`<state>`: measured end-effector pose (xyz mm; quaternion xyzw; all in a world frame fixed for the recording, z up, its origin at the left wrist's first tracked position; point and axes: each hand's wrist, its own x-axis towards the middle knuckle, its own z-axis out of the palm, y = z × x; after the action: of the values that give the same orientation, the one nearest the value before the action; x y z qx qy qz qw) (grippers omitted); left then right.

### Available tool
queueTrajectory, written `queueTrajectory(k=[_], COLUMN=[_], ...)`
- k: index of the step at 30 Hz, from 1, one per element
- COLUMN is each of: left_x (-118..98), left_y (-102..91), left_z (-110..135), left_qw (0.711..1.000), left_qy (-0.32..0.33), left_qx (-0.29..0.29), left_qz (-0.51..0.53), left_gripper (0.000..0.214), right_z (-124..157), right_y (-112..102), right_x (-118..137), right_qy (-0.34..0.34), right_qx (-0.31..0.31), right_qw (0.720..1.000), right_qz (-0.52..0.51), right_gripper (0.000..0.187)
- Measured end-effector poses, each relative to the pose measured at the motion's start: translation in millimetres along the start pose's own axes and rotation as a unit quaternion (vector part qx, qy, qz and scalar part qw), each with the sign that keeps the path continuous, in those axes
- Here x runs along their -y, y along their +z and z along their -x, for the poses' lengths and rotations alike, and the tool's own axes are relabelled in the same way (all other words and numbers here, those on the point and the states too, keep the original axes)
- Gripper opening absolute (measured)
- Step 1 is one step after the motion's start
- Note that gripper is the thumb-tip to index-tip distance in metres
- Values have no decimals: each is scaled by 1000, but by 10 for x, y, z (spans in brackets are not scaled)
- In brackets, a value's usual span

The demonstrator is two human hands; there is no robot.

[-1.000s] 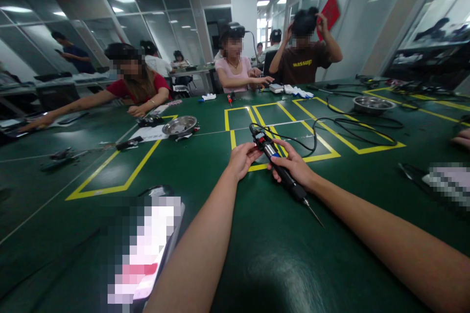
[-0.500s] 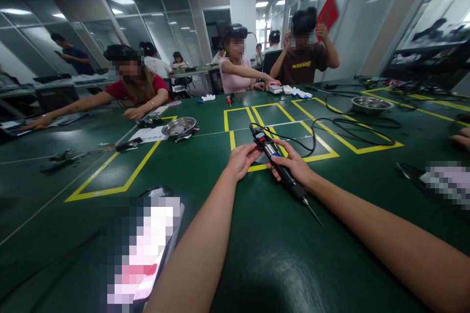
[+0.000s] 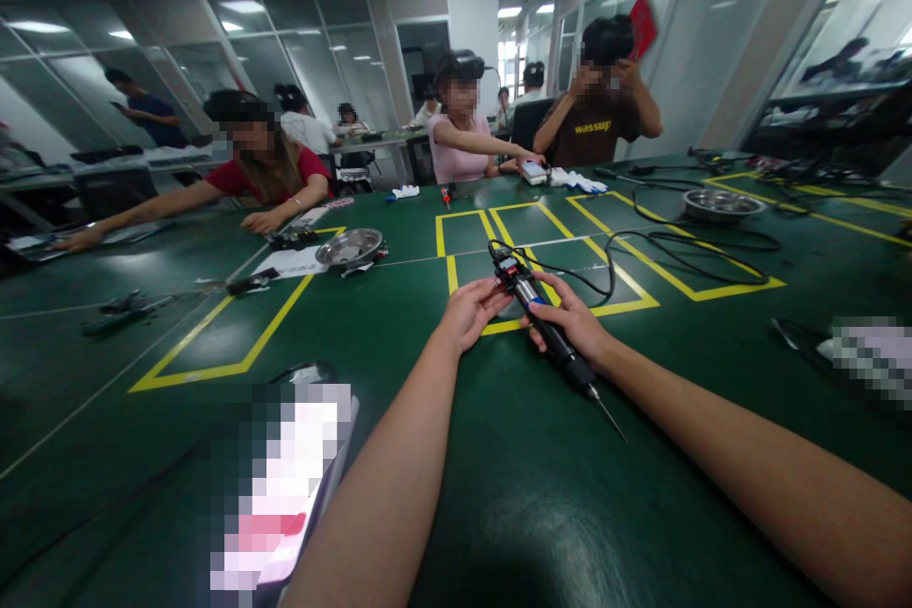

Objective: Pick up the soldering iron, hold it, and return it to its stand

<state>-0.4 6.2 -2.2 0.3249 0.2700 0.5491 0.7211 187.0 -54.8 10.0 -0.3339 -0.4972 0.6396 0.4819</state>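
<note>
A black electric screwdriver (image 3: 568,359) with a silver and blue band lies slantwise over the table, its long thin bit pointing toward me at lower right. My right hand (image 3: 576,321) is wrapped round its body, thumb on top near the blue band. My left hand (image 3: 470,315) is at the far, corded end, palm partly up, with curved fingers and thumb against the tool's side. Part of the left fingertips is hidden by the tool. A black cord (image 3: 611,271) runs from that end off to the right.
Yellow tape outlines (image 3: 627,307) mark the green table (image 3: 541,513). Metal bowls stand at left (image 3: 349,248) and right (image 3: 723,203). A blurred-out phone-like device (image 3: 285,484) is at lower left. White gloves (image 3: 577,180) lie at the far edge, where co-workers sit.
My hands and the electric screwdriver stay almost where they were. Across the table, the person in brown has brought both hands up to the headset; the red sheet is now behind it.
</note>
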Motion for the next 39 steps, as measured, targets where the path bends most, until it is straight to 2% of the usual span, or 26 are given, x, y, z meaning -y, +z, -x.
queueTrajectory(k=[22,39], left_x=[13,10], left_y=[-10,36], left_z=[-4,10], left_qw=[1000,1000], left_qy=[-10,-8], left_qx=[24,-10], left_qz=[-14,-8], left_gripper=[11,7], right_z=[10,-7], right_y=[6,-24], right_x=[5,-37], right_qy=[-6,-9], right_qx=[1,10], right_qw=[1000,1000], right_qz=[-3,3], right_gripper=[77,81])
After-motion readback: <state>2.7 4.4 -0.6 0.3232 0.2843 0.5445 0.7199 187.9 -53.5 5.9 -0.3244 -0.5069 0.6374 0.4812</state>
